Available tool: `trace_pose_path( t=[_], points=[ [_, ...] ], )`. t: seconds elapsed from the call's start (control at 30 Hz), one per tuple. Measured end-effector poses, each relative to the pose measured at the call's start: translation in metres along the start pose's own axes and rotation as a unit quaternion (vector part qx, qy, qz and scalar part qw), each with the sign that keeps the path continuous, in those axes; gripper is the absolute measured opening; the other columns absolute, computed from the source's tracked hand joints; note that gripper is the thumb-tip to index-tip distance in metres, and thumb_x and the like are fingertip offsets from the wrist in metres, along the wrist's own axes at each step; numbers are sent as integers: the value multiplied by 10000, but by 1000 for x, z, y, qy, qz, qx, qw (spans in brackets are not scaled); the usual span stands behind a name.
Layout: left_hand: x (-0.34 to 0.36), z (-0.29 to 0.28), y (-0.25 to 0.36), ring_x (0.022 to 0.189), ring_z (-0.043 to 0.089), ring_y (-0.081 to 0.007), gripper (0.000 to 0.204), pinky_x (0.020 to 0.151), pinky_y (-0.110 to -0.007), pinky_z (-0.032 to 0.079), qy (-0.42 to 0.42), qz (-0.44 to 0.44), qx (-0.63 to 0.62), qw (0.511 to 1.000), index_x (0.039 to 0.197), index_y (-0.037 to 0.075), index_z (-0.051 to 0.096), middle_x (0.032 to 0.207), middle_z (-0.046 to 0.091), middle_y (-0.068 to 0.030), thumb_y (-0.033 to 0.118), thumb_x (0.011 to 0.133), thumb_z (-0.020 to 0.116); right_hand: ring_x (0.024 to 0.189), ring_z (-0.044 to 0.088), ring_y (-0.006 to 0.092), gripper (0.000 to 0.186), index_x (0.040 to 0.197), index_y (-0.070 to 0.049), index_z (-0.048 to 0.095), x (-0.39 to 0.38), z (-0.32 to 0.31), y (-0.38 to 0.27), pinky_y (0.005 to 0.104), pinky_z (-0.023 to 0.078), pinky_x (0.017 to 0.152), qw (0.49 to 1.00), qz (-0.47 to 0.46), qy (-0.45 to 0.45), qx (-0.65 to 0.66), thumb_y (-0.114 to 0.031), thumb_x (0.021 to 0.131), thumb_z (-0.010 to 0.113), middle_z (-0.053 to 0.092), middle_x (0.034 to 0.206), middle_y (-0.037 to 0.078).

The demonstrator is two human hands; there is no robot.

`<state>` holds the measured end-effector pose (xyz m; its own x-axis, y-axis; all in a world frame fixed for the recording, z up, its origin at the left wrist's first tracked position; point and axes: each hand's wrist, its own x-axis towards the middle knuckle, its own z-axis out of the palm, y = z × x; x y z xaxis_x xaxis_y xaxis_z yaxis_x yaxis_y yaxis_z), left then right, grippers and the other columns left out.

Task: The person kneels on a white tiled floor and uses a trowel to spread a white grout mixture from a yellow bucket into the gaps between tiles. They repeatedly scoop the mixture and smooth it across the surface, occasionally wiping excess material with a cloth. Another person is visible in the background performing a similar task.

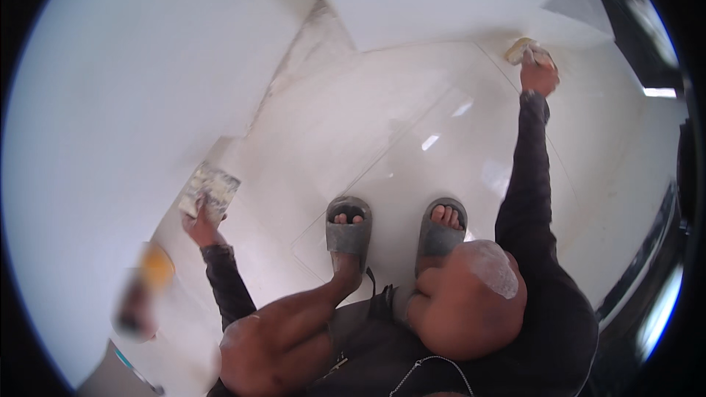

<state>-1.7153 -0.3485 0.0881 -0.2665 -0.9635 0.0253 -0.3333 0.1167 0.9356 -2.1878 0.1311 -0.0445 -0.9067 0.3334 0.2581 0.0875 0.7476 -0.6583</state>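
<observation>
My left hand is closed round the lower edge of a flat rectangular plate, smeared with pale plaster. The plate is held near the foot of the white wall on the left; whether it has a handle is hidden. At the far right, my right hand grips a yellowish, sponge-like block with whitish smears. This block is up against or very near the foot of the wall, and my fingers cover part of it. My right arm is stretched far forward.
I squat in grey slippers on glossy pale floor tiles. A bare, rough patch shows at the wall's foot ahead. On the left are a blurred yellow thing and a thin teal-edged object. Dark framing stands far right.
</observation>
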Motion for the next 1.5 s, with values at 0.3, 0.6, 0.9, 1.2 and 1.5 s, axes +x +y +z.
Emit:
trace_pose_path(
  t=[0.3,0.6,0.9,1.2,1.5],
  points=[
    [-11,26,16,614,628,-155,297,412,-266,500,-21,-35,-32,999,1048,8,556,882,639,-93,164,821,668,704,642,187,154,865,-11,660,-115,158,-44,323,499,636,862,-379,-272,200,-151,802,675,679,817,90],
    [6,15,-47,681,641,-159,323,448,-255,503,69,-27,36,997,1077,-15,554,914,637,-97,156,824,660,837,678,158,211,1004,-64,689,-47,85,17,271,540,737,934,-208,-251,145,-215,873,622,703,949,60],
    [4,11,-45,656,640,-173,316,434,-284,508,167,8,-31,985,1070,-26,547,917,637,-119,110,814,674,623,630,131,120,909,-5,684,-403,145,-204,265,506,586,568,-243,-662,424,-72,809,677,684,770,94],
    [-7,10,-55,672,639,-178,315,445,-283,500,252,14,0,968,1066,-23,548,926,634,-121,139,822,666,993,548,299,180,926,-207,695,-495,228,-197,395,409,940,447,-397,-767,234,-243,750,702,671,956,74],
    [1,-7,-86,779,645,-192,395,513,-277,497,204,-18,69,976,1132,-40,532,1013,629,-129,189,832,653,666,656,246,119,866,-62,659,-335,333,-134,388,515,621,751,-219,-547,299,-149,831,585,661,740,75]
  ],
)
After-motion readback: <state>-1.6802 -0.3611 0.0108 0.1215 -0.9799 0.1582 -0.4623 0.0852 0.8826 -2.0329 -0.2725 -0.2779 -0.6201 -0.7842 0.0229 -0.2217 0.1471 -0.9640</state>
